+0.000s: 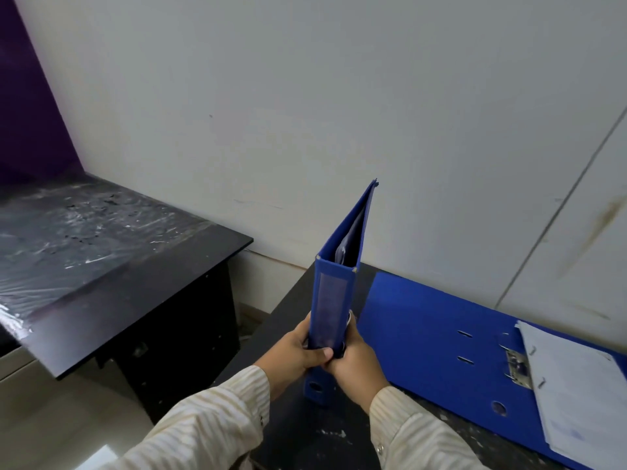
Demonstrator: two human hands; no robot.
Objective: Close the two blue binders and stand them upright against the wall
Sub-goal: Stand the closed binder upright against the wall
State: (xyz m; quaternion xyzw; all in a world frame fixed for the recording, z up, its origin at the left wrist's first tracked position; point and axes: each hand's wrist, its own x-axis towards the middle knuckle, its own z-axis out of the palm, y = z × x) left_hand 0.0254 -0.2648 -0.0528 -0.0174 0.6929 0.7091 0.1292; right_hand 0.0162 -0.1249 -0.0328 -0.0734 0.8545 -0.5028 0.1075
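1. Wall (305, 96), pale and scuffed, is running along the far edge of the dark desk (298, 435). Nothing is standing against it yet.
2. Open binder (441, 334) is lying flat toward the desk's right side, covers spread, papers (576, 385) stacked on its right half, ring clip exposed. It is sitting well apart from both hands, nearer the right one.
3. Closed binder (330, 317) is standing on end near the desk's left edge, spine facing the person, long axis upright, covers tapering together toward the wall. Its far edge seems near the wall but does not appear to be touching it.
4. Left hand (298, 351) is wrapping the spine's lower part from the left, thumb lying across the front.
5. Right hand (356, 361) is clasping the same stretch from the right; both grips are narrow and firmly holding the binder.
6. Judgement: wall is lying straight ahead of the grip, so a forward slide along the desk looks needed, keeping the binder vertical.
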